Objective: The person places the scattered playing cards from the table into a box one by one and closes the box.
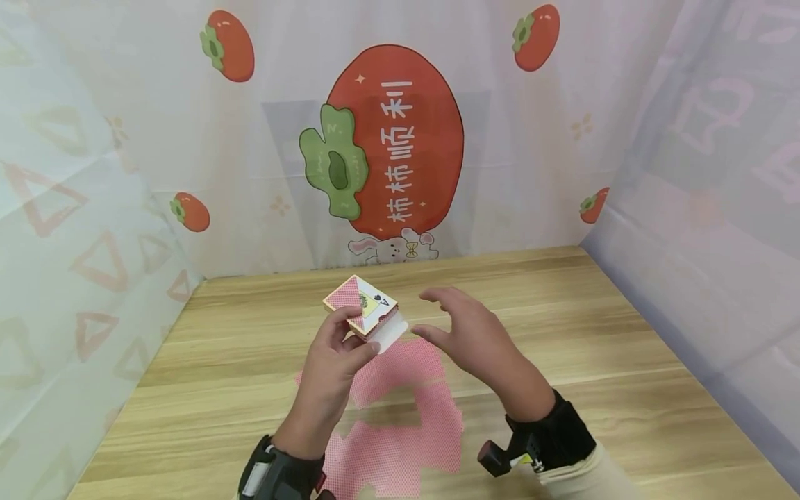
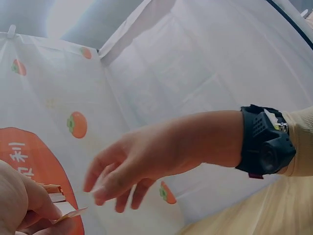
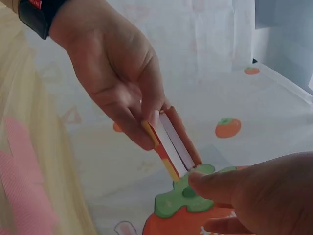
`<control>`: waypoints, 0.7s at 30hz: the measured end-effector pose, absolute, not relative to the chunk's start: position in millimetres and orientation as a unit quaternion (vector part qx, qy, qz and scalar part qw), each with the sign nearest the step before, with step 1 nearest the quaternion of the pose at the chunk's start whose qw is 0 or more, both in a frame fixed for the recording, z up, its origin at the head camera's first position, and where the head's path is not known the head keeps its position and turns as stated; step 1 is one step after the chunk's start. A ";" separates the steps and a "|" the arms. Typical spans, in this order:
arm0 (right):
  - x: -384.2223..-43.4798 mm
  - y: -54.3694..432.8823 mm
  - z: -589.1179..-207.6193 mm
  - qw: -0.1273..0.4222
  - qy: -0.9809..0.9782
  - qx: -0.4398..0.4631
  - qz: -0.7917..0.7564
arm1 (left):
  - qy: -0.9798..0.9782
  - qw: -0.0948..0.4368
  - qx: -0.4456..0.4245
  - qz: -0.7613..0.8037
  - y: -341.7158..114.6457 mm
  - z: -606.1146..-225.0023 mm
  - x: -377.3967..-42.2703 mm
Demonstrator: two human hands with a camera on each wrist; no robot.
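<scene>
My left hand (image 1: 334,364) holds a playing-card box (image 1: 364,300) up over the table, thumb on one side and fingers on the other. Its top bears a red pattern and an ace print. The white end flap (image 1: 392,332) hangs folded out, facing right. Through the open end, the right wrist view shows white card edges (image 3: 171,139) inside the box. Close by on the right, my right hand (image 1: 471,333) hovers with thumb and fingers spread apart, holding nothing. Below the hands, red-and-white patterned cards (image 1: 440,417) lie overlapping on the table, backs up, in a bent band.
A wooden table (image 1: 562,333) spans the work area. White cloth with persimmon prints (image 1: 394,139) hangs behind it, and more cloth (image 1: 719,208) closes off the sides. Each wrist wears a black strapped device (image 1: 550,437).
</scene>
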State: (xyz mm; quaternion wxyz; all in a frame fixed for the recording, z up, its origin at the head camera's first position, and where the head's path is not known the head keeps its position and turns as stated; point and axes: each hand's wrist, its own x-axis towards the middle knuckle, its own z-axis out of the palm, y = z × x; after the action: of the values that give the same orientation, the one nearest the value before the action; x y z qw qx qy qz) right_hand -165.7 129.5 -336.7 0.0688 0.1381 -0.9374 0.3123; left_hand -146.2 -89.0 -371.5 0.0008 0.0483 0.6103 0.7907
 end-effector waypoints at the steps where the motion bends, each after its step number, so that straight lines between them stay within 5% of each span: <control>1: -165.3 135.1 -337.4 0.063 -0.938 0.141 0.310 | 0.609 0.000 0.047 0.792 -89.6 -371.6 -146.9; 21: -164.6 208.0 -386.9 -0.061 -0.931 0.266 0.241 | 0.650 0.019 0.001 0.760 -145.9 -399.8 -146.1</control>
State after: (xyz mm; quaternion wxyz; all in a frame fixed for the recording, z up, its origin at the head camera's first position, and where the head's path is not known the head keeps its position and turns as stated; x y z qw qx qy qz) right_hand -164.6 208.0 -386.9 -0.0613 0.2664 -0.9311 0.2415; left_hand -146.1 -145.9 -399.8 0.0191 0.0013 0.6502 0.7595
